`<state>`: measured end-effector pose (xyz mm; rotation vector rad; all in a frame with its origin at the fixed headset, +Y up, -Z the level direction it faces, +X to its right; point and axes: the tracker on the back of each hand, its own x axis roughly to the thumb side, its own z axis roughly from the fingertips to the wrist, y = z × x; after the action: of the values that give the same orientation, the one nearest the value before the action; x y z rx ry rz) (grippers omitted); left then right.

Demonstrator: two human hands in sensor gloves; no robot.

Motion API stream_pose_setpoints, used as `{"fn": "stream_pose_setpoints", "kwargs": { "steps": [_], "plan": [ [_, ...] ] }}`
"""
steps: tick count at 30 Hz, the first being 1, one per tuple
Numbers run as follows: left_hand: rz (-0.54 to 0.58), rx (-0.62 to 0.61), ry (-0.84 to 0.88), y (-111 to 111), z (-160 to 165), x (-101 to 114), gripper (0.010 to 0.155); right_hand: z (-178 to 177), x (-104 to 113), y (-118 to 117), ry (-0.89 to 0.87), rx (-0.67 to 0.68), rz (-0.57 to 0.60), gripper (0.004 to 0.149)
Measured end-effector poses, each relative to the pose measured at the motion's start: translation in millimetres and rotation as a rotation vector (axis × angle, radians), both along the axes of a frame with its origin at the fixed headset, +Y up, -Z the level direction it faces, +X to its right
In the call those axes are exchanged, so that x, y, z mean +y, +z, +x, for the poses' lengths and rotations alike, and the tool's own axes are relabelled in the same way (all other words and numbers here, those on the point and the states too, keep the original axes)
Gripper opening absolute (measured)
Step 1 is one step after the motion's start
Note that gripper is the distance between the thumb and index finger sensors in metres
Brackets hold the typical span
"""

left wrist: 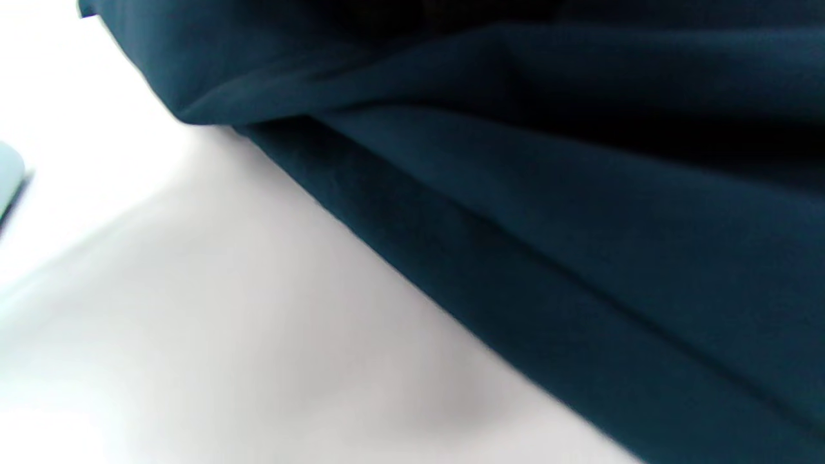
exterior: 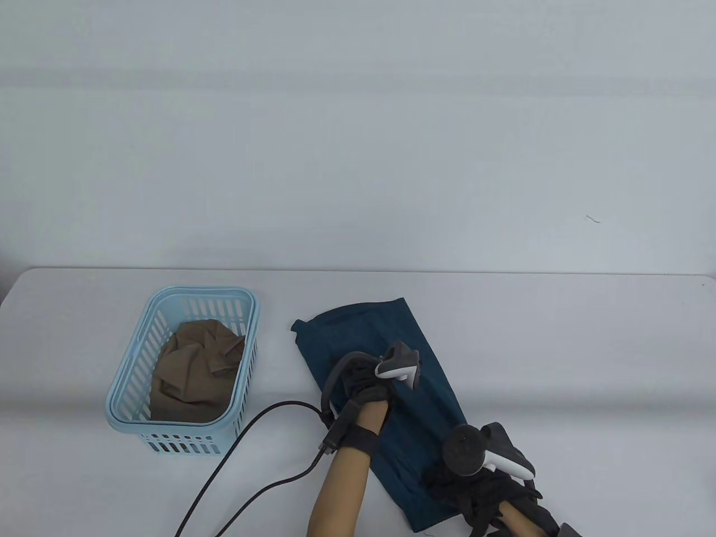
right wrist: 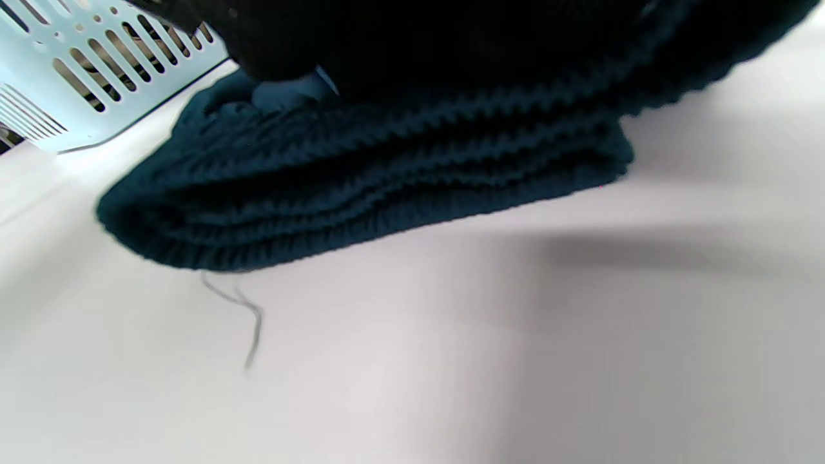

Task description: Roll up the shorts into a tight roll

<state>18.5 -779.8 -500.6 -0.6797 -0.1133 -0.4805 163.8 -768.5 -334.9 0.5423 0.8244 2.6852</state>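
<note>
The dark teal shorts (exterior: 391, 330) lie folded into a long strip that runs diagonally from the table's middle toward the front edge. My left hand (exterior: 366, 386) rests on the strip's middle, its fingers hidden under the tracker. The left wrist view shows only the teal fabric (left wrist: 580, 225) close up. My right hand (exterior: 481, 495) is on the near end of the strip. In the right wrist view the gloved fingers (right wrist: 387, 38) hold the ribbed waistband (right wrist: 387, 174), whose stacked layers sit slightly raised off the table.
A light blue slotted basket (exterior: 134, 347) with a brown garment (exterior: 193, 369) stands left of the shorts and shows in the right wrist view (right wrist: 58, 77). A black cable (exterior: 240, 430) runs from my left wrist to the front edge. A loose thread (right wrist: 242, 309) lies by the waistband.
</note>
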Motion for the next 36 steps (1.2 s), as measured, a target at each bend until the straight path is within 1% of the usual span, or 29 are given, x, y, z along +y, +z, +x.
{"fn": "stream_pose_setpoints", "kwargs": {
  "steps": [4, 10, 13, 15, 18, 22, 27, 28, 30, 32, 34, 35, 36],
  "plan": [
    [0.046, 0.007, -0.01, -9.7, 1.2, -2.2, 0.06, -7.2, -4.5, 1.6, -0.024, 0.011, -0.021, 0.052],
    [0.093, 0.012, 0.023, -20.5, -1.9, -3.9, 0.06, -7.4, -12.4, 2.8, -0.154, -0.016, -0.11, 0.058],
    [0.106, 0.019, 0.062, -24.8, -4.3, -4.4, 0.06, -6.2, -15.1, 1.7, -0.215, -0.03, -0.154, 0.058],
    [0.125, -0.005, 0.096, -28.4, -6.8, -4.7, 0.059, -6.2, -16.7, 0.8, -0.255, -0.042, -0.183, 0.059],
    [0.132, 0.002, 0.192, -33.7, -14.4, -5.9, 0.059, -8.2, -19.2, 1.5, -0.302, -0.052, -0.215, 0.059],
    [0.112, 0.007, 0.271, -34.8, -22.3, -7.6, 0.06, -10.1, -19.7, 2.4, -0.313, -0.05, -0.224, 0.06],
    [0.124, -0.025, 0.242, -33.2, -22.2, -8.9, 0.06, -9.9, -15.8, 1.2, -0.343, -0.072, -0.241, 0.059],
    [0.154, -0.04, 0.235, -32.8, -22.9, -4.5, 0.062, -8.5, -10.5, -0.3, -0.374, -0.063, -0.237, 0.059],
    [0.258, -0.069, 0.208, -30.2, -27.6, 8.6, 0.066, -3.3, 5.2, -1.8, -0.428, -0.072, -0.161, 0.059],
    [0.328, -0.072, 0.251, -21.3, -36.7, 29.9, 0.068, 5.5, 25.4, -2.5, -0.469, -0.104, 0.02, 0.058],
    [0.361, -0.1, 0.348, -4.1, -45.3, 52.7, 0.069, 11.5, 37.8, -1.0, -0.471, -0.116, 0.151, 0.057],
    [0.379, -0.111, 0.395, 7.0, -48.4, 62.0, 0.069, 12.9, 40.4, 0.1, -0.466, -0.112, 0.186, 0.056],
    [0.393, -0.134, 0.451, 22.9, -50.9, 71.7, 0.069, 13.7, 41.7, 2.7, -0.451, -0.099, 0.22, 0.056]
  ]
}}
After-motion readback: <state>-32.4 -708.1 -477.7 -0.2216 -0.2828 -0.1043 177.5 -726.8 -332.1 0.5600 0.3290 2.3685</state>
